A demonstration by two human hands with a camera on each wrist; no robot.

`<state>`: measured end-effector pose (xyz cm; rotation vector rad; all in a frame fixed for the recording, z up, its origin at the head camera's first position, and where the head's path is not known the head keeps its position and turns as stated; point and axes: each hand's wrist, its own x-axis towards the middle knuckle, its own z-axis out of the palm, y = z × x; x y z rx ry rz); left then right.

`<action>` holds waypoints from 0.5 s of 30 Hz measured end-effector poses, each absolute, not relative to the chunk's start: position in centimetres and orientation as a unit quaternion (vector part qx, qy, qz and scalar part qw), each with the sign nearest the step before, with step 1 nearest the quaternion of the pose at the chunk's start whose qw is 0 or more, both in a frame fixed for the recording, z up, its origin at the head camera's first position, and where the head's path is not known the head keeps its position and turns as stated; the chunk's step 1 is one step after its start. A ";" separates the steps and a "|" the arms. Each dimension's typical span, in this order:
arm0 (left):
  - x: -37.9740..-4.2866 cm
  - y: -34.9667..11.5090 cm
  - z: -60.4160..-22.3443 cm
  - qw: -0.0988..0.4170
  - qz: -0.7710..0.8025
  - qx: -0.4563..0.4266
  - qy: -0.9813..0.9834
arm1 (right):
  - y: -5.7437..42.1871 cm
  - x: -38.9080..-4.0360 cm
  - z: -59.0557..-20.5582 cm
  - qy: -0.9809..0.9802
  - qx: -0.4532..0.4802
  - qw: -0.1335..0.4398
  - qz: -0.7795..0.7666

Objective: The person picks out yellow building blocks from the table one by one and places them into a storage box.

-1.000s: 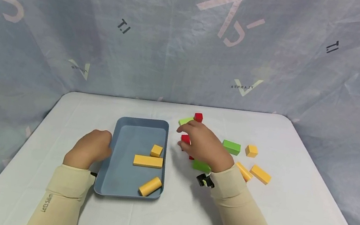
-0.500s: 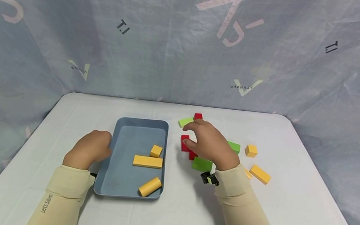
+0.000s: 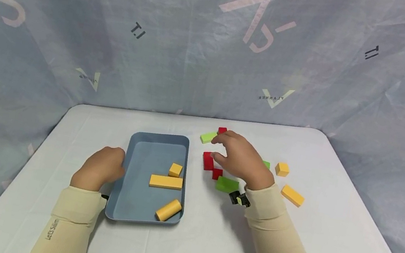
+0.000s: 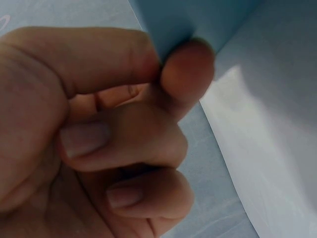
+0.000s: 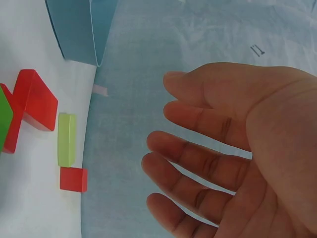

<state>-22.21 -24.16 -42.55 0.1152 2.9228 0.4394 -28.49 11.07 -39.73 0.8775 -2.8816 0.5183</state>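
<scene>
Pinching the left wall of the tray (image 3: pixel 142 156) between thumb and finger, my left hand (image 3: pixel 101 167) holds on, while my right hand (image 3: pixel 243 160) hangs to the tray's right, its fingers apart and holding nothing. Inside the tray, towards its right wall, lie a cube (image 3: pixel 175 170), a bar (image 3: pixel 166 182) and a cylinder (image 3: pixel 169 209), all yellow. Right of the tray, near my right hand, lie a red block (image 3: pixel 208 161), a green block (image 3: pixel 227 185) and a lime block (image 3: pixel 207 137), with a second cube (image 3: pixel 282 169) and second bar (image 3: pixel 293 196) farther out.
</scene>
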 end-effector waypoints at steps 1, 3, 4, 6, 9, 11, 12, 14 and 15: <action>-22.2 -24.2 -42.6 0.092 0.148 0.038 0.984 | 11.2 -28.5 -39.7 -0.942 0.285 0.043 0.170; -22.3 -24.1 -42.6 0.092 0.149 0.037 0.984 | 11.5 -28.6 -39.6 -0.944 0.279 0.045 0.169; -22.3 -24.1 -42.5 0.092 0.148 0.037 0.984 | 11.6 -28.7 -39.6 -0.944 0.277 0.045 0.171; -22.3 -24.1 -42.5 0.092 0.146 0.038 0.984 | 12.0 -28.7 -39.4 -0.945 0.274 0.045 0.176; -22.2 -24.1 -42.5 0.092 0.145 0.039 0.984 | 12.5 -28.8 -39.2 -0.946 0.266 0.040 0.183; -22.2 -24.1 -42.5 0.093 0.144 0.039 0.984 | 12.8 -28.9 -39.1 -0.947 0.258 0.034 0.187; -22.2 -24.1 -42.5 0.094 0.143 0.038 0.984 | 13.0 -28.9 -39.0 -0.948 0.253 0.032 0.188; -22.2 -24.0 -42.5 0.096 0.142 0.038 0.985 | 13.2 -29.0 -39.0 -0.951 0.244 0.028 0.187; -22.2 -24.0 -42.5 0.096 0.142 0.038 0.984 | 13.4 -29.0 -39.0 -0.952 0.241 0.027 0.188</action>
